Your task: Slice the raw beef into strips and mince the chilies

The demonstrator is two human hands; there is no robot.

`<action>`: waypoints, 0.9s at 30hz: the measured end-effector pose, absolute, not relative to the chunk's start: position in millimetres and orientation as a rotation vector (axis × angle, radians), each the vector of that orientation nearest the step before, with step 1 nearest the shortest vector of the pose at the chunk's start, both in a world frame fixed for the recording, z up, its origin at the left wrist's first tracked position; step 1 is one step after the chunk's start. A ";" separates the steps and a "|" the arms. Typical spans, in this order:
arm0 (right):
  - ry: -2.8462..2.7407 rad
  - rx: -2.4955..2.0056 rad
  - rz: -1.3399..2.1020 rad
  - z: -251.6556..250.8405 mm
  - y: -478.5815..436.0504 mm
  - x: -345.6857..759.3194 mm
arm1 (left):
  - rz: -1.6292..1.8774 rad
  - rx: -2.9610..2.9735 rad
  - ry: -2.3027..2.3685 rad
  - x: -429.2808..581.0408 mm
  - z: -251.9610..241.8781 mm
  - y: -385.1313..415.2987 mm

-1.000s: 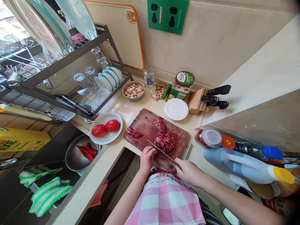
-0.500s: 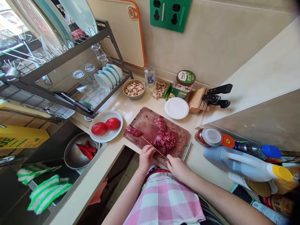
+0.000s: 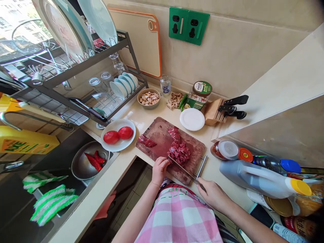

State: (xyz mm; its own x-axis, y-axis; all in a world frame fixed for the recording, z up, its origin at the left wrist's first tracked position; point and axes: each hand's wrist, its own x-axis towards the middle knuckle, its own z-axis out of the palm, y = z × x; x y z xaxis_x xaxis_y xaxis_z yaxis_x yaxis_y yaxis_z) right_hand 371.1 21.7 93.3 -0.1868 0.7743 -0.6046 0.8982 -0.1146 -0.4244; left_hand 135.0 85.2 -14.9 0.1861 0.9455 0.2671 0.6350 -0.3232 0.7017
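1. Right hand [image 3: 214, 195] closed around the handle of a knife [image 3: 186, 171], fingers wrapped tight, just off the near right corner of the cutting board [image 3: 157, 132]
2. Knife blade slanted up and to the left across the near edge of the board, tip touching the near side of the pile of cut red meat [image 3: 180, 152]
3. Left hand [image 3: 159, 168] resting on the near edge of the board, fingers curled narrow and pressed against the meat right beside the blade; whether anything is pinched under them cannot be told
4. Meat heaped right of the board's centre, with a longer strip [image 3: 174, 133] running toward the far side and a separate uncut piece [image 3: 146, 140] lying well apart at the left end
5. Left of the board: white plate with two tomatoes [image 3: 118, 135]; below it in the sink, a metal bowl holding red chillies [image 3: 93, 160]
6. Beyond the board: an empty white plate [image 3: 192, 119], a bowl of garlic cloves [image 3: 149, 98], ginger and green chillies [image 3: 177, 100], a green-lidded jar [image 3: 201, 91], a knife block [image 3: 215, 110]
7. Right of the board: bottles lying on their sides [image 3: 258, 177]; dish rack [image 3: 88, 81] with bowls and glasses at far left
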 end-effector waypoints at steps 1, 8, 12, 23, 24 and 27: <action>2.018 1.892 -1.205 93.6 22.1 372.0 | 0.954 2.031 1.479 135.1 -15.4 85.0; 2.062 1.831 -1.124 87.9 21.1 364.4 | 0.956 2.050 1.463 134.2 -16.3 84.9; 2.024 1.836 -1.018 79.0 30.6 336.6 | 0.948 2.070 1.453 132.7 -12.1 83.1; 2.089 1.864 -1.184 73.2 31.2 353.2 | 0.932 2.265 1.446 136.3 -13.3 75.1; 2.085 1.866 -1.192 75.6 30.4 356.4 | 0.926 2.271 1.439 136.1 -13.0 75.7; 2.099 1.876 -1.201 86.4 30.9 359.8 | 0.916 2.260 1.445 136.4 -10.8 76.1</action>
